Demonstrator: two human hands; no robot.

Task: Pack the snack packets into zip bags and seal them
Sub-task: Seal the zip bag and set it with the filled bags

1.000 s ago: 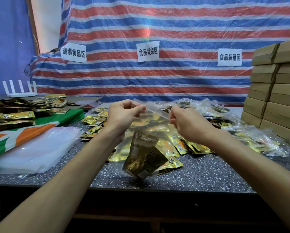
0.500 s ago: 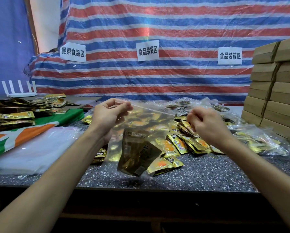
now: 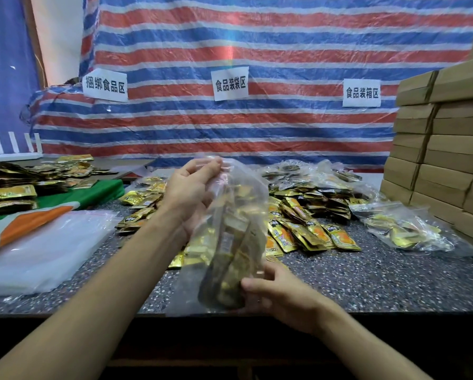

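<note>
Currently we pinch zip bag [image 3: 245, 193] top with left hand [image 3: 193, 187], grip its bottom with right hand [image 3: 282, 300]; some filled bags [image 3: 402, 231] done, loose packets [image 3: 306, 231] pending.

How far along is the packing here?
Done: several filled bags lie at the right. In hand: the left hand pinches the top of a packed zip bag, the right hand grips its bottom; whether it is sealed is unclear. Remaining: a pile of loose packets and a stack of empty bags.
</note>
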